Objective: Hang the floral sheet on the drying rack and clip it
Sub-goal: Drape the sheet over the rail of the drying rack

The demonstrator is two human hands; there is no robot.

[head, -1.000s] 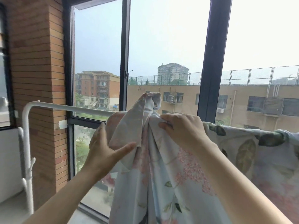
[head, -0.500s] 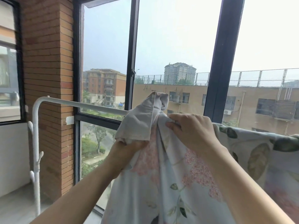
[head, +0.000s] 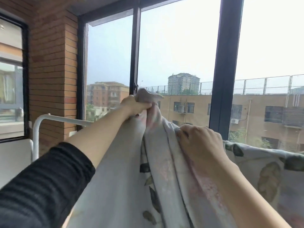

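Hands, left [head: 135,106] and right [head: 199,142], both clenched on bunched floral sheet [head: 164,170] hiding white drying rack [head: 54,118] before window frame [head: 225,71].

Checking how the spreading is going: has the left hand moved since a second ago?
Yes. The left hand has risen, from below the white rack bar to above it, now gripping a bunch of the floral sheet.

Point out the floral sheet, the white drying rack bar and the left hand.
floral sheet [head: 166,170]: head view, on the bunched folds between the arms.
white drying rack bar [head: 65,118]: head view, on the bare top rail.
left hand [head: 136,106]: head view, on the knuckles gripping the cloth.
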